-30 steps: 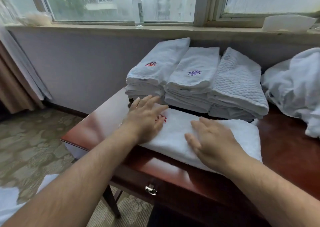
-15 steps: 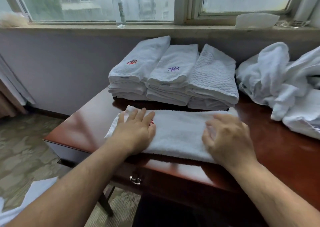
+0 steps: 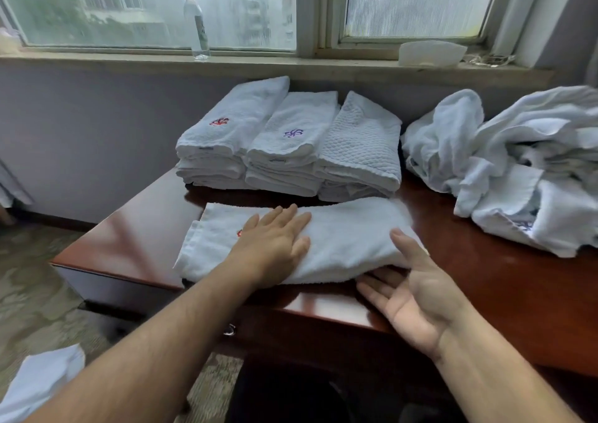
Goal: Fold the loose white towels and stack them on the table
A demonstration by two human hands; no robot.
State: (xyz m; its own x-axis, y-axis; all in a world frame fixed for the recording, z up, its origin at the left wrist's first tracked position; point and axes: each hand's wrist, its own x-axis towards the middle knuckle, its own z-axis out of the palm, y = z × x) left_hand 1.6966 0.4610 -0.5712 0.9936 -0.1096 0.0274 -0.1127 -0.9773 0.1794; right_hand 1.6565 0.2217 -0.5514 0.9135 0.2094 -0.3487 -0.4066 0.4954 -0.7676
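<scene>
1. Just in front of the folded stacks, on the tabletop, the long towel lies as a narrow strip running along their front edge. That probably leaves working room while keeping the carry to a stack short.
2. The left grip lies flat on the strip's left half, in front of the leftmost stack. Its fingers are straight and it holds nothing. It seems to pin the cloth so the layers cannot slide.
3. The right grip is wide and palm-up at the strip's right end, in front of the rightmost stack. The thumb is above the cloth and the fingers are low at its near edge. It holds nothing, and I cannot tell whether the fingertips are under the towel. It looks set to scoop that end over.
4. Right of the stacks, the loose heap sits apart, likely to keep unfolded towels separate.
5. A red emblem peeks out beside the left grip and matches the leftmost stack's, so that stack is likely where the strip goes.
</scene>
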